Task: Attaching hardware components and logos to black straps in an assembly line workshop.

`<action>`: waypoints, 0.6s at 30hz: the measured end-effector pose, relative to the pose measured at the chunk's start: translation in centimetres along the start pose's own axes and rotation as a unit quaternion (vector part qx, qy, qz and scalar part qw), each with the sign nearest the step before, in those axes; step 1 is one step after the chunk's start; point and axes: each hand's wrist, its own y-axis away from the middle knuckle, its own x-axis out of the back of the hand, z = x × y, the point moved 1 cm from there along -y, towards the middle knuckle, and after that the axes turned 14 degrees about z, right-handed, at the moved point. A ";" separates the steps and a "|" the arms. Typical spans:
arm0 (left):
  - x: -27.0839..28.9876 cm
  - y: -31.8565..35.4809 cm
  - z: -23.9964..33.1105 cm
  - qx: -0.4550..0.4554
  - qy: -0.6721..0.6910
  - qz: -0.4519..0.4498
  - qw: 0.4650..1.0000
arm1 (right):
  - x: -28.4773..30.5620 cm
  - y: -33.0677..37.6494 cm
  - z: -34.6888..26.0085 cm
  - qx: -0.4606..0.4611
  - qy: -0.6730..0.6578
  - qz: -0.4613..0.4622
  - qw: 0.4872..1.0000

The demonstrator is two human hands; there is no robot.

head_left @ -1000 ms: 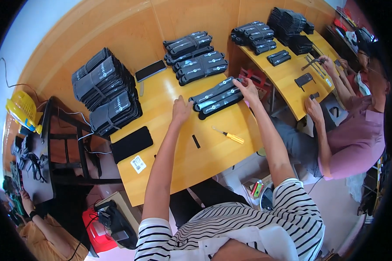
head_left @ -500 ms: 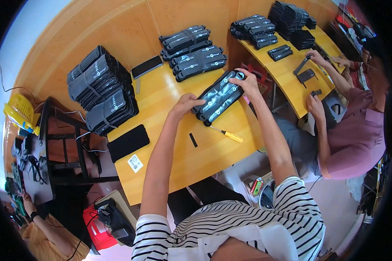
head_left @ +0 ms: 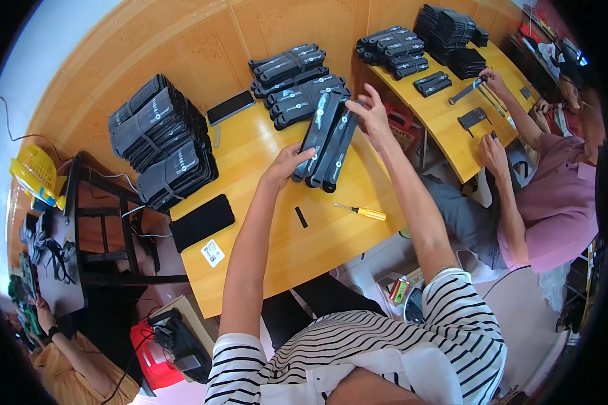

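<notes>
A bundle of long black plastic bars (head_left: 326, 145) with rounded ends and small white markings is tilted above the yellow table (head_left: 263, 270). My left hand (head_left: 287, 165) is closed on the lower left side of it, thumb on top. At the upper right end is my right hand (head_left: 371, 118), its fingers spread and the thumb side close to or touching a bar. Below the bundle lie a screwdriver (head_left: 366, 213) with a yellow handle and a small black strip (head_left: 301, 217).
Tall banded stacks of black pieces (head_left: 157, 128) stand on the left. More banded bars (head_left: 297, 108) lie at the back. Near the left edge are a black phone-shaped slab (head_left: 203, 221) and a white label (head_left: 213, 252). A co-worker (head_left: 544, 196) handles parts at another table.
The bundle has turned more upright and its bars have shifted apart. My right hand has loosened and its fingers have spread. My left hand keeps its hold.
</notes>
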 end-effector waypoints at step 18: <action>-4.6 0.6 1.1 -0.072 0.082 0.016 0.994 | 0.9 9.0 -1.0 -0.207 -0.159 -0.024 0.965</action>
